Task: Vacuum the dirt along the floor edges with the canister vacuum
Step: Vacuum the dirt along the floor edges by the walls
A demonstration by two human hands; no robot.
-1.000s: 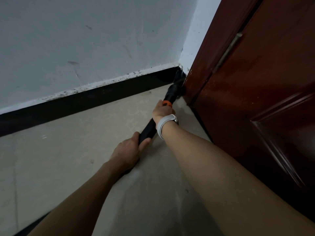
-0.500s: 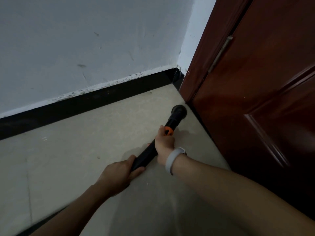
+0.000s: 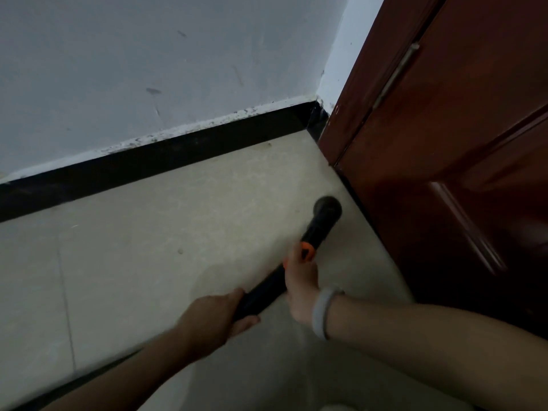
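Two hands on one black vacuum tube (image 3: pixel 267 289). Long way of the tube: from bottom left up to the right, round nozzle (image 3: pixel 327 207) in front, aimed at the foot of the red-brown door (image 3: pixel 444 173). Nozzle low by the tan floor (image 3: pixel 148 247), just beside the door's bottom edge, maybe touching the floor, too blurry to be sure. Left hand (image 3: pixel 212 317) wrapped tight around the back end. Right hand (image 3: pixel 299 280) curled around the tube by the orange ring (image 3: pixel 307 251), pale band (image 3: pixel 323 311) on the wrist. Black baseboard (image 3: pixel 148 161) under a grey wall (image 3: pixel 148 54) farther back, well apart from the nozzle. No words to read anywhere.
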